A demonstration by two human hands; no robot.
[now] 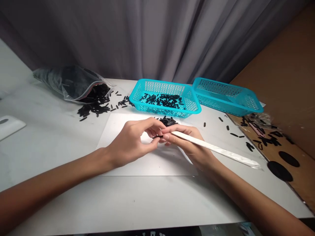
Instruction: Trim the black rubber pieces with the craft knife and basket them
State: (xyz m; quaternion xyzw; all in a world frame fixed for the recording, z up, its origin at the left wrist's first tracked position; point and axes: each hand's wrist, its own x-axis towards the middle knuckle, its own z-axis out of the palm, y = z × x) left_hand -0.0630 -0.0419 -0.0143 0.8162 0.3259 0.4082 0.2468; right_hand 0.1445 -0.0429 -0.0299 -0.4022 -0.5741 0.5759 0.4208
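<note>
Above a white sheet [147, 167], my left hand [134, 139] pinches a small black oblong piece [157, 137] between thumb and fingers. My right hand [189, 139] meets it there, its fingertips at the other end of the piece. A long flat white stick [216, 150] with a wrinkled, shiny surface is gripped in my right hand and sticks out to the lower right. The stick's front tip is hidden by the fingers. Just behind the hands lies a small pile of black pieces [168, 121].
A turquoise basket [164, 112] holds many black pieces; another turquoise basket [228, 106] stands right of it. A zip bag [64, 82] spills black pieces at the left. Loose pieces and two black ovals [280, 171] lie right. A white object [11, 126] sits far left.
</note>
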